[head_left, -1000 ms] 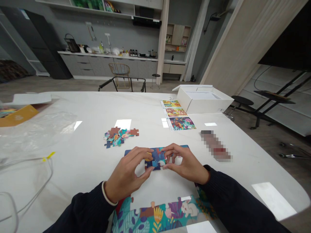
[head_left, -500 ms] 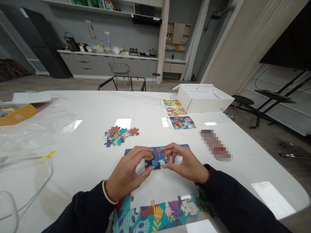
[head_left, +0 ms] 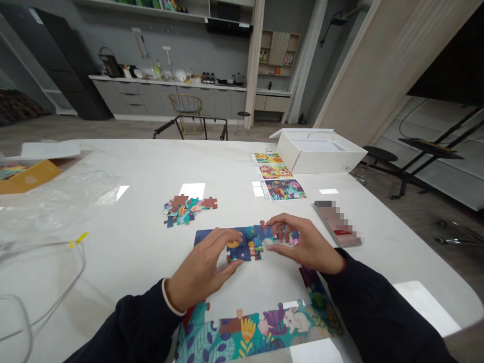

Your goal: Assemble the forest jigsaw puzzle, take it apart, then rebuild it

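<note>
Near the table's (head_left: 143, 166) front edge, I see the joined blue strip of puzzle (head_left: 245, 241) lying flat, long axis running left to right. I judge this the fitting step: left hand (head_left: 204, 269) pinches the hanging piece (head_left: 242, 252), right hand (head_left: 306, 244) presses fingertips on the strip's right end. Next calls for seating the tab squarely.

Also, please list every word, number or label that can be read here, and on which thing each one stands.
No text can be read.
White box: a small mark on its side, too small to read.
Picture sheet: pictures only, any print is too small.
Yellow box: a pale mark, blurred.
Flat object beside the right hand: pixelated.
</note>
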Motion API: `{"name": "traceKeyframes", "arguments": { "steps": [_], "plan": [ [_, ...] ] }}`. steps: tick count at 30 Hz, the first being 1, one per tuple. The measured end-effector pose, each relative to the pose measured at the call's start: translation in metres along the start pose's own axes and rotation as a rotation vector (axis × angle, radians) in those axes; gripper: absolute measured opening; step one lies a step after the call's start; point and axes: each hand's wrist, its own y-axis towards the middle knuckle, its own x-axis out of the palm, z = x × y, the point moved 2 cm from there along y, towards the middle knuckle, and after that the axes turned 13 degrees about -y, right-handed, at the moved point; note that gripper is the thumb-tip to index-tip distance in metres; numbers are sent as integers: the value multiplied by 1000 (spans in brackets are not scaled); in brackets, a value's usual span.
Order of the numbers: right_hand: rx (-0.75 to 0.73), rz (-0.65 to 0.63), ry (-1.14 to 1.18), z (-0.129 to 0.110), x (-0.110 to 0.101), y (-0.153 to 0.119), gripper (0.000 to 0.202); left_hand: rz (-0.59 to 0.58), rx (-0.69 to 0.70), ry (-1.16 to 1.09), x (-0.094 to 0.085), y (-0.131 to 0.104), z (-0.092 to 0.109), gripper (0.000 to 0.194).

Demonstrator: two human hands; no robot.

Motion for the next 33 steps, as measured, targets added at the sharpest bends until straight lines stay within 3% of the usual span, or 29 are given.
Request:
{"name": "traceKeyframes", "arguments": {
  "steps": [4,9,18,33],
  "plan": [
    [99,-106,-138,15,-16,-4,35,-150,-3,28,3,-1,0,22],
    [161,-254,-82,24,-9,-10,37,-253,1,74,8,-2,-3,20],
    [145,-287,-60,22,2,-7,36,-260,31,89,8,-3,-4,17],
    [160,-307,-99,25,2,-8,36,-270,40,88,9,-3,-3,17]
  ]
}}
